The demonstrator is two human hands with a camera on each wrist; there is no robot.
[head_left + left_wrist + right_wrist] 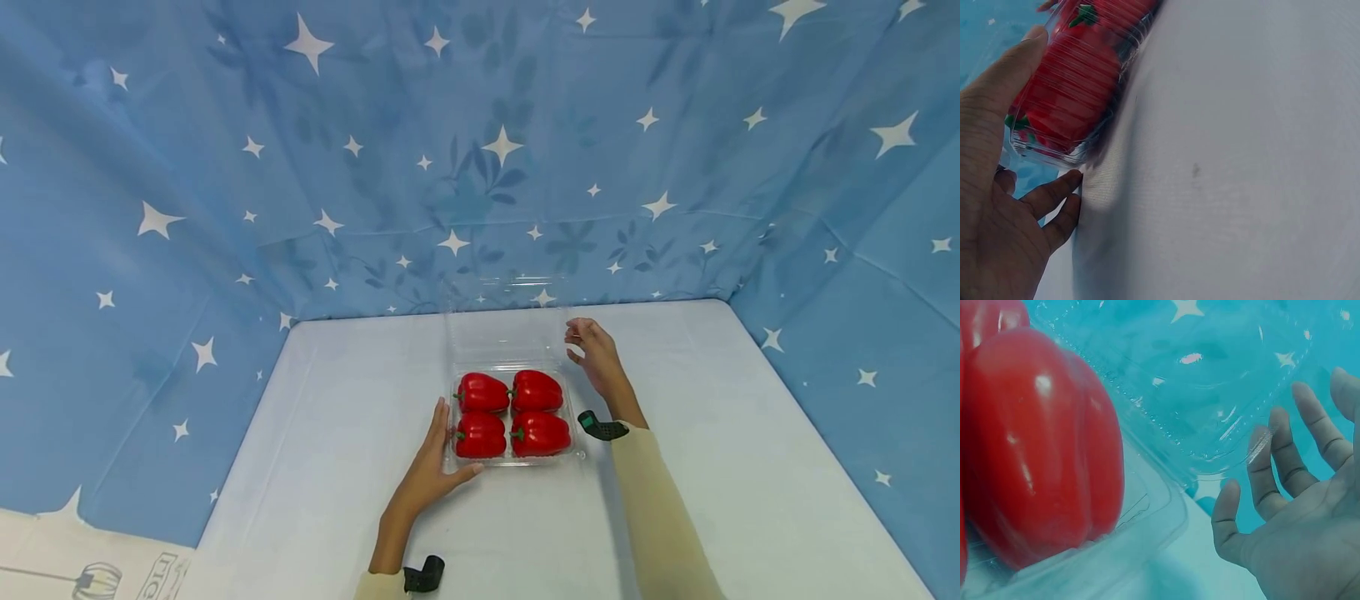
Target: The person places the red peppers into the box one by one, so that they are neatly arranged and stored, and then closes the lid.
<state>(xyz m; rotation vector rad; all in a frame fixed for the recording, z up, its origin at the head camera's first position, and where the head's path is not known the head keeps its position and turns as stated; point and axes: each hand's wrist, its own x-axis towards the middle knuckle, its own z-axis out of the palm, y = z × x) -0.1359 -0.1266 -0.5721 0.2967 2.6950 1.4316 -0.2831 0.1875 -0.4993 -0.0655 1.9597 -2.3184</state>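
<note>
Several red bell peppers (480, 435) sit in two rows in a clear plastic clamshell container (504, 463), their green stems pointing left. Its transparent lid (498, 333) stands raised at the back. My left hand (431, 467) rests at the container's front left corner, fingers along the left side and thumb by the front wall. In the left wrist view that thumb (1007, 69) lies against the clear wall. My right hand (596, 354) is beside the lid's right edge with fingers spread and slightly bent. The right wrist view shows its fingertips close to the lid's corner; whether they touch I cannot tell.
A white cloth covers the table (337, 467) under the container. Blue curtain (375, 167) with white stars surrounds it at the back and both sides. Beige printed fabric (90, 558) shows at the lower left.
</note>
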